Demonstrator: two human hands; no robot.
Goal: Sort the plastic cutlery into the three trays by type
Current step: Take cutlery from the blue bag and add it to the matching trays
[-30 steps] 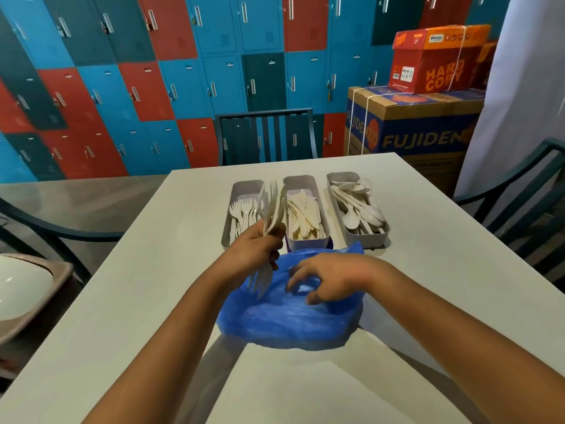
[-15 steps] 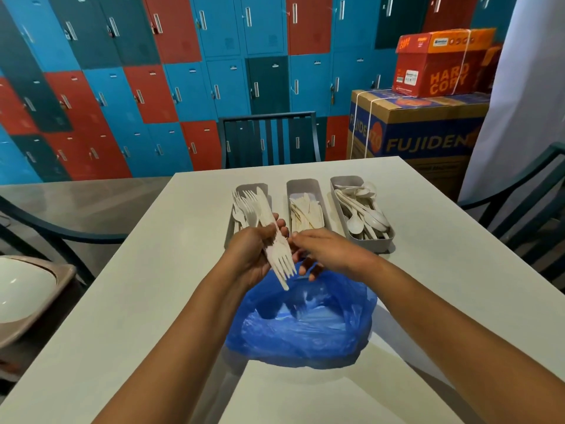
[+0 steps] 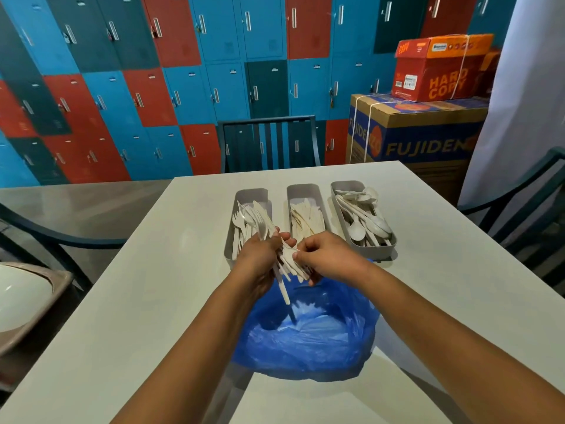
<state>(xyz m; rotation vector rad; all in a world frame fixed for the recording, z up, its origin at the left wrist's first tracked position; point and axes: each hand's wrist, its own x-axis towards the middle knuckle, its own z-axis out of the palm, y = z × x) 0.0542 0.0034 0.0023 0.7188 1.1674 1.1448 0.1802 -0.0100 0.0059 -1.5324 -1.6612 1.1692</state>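
Three grey trays stand side by side on the white table: the left tray [image 3: 251, 194] holds forks, the middle tray [image 3: 302, 191] knives, the right tray [image 3: 345, 186] spoons. My left hand [image 3: 260, 255] grips a bundle of white plastic cutlery [image 3: 286, 261], forks sticking up, handles pointing down over the open blue plastic bag [image 3: 308, 332]. My right hand [image 3: 324, 258] pinches one piece of that bundle between thumb and fingers. Both hands hover just in front of the trays.
The white table [image 3: 137, 301] extends left and right of the bag. A dark chair [image 3: 269, 145] stands behind the far edge, another chair [image 3: 519, 191] at the right. Stacked cardboard boxes [image 3: 422, 133] sit back right, lockers behind. A basin [image 3: 21, 298] lies at left.
Both hands rose out of the blue bag toward the trays. My right hand left the bag and came to the bundle held by my left hand, now pinching a piece.
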